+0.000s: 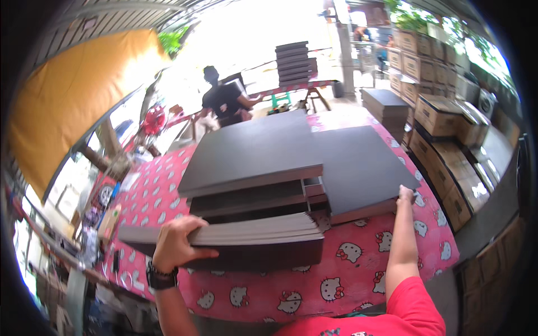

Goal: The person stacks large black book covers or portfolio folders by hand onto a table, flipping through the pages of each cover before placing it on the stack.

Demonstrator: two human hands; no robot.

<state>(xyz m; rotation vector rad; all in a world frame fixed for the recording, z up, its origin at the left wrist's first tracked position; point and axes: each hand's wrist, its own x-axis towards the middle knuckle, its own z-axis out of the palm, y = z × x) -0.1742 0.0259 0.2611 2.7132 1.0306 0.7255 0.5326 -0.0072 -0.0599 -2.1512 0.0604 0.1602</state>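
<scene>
Fingers of the left hand (175,245) are wrapped over the near edge of a stack of thin dark sheets (235,235), so that the loose layers are kept squared and pressed together. The stack lies on the table (358,269), which is covered by a pink cartoon-cat cloth. Further right, the right hand (406,194) is closed on the corner of a flat dark board (358,168), apparently steadying it. Behind the stack, a larger dark board (252,151) is rested on open dark boxes. Beyond, another person (224,101) is seen, and brown cartons (443,112) are piled at the right.
</scene>
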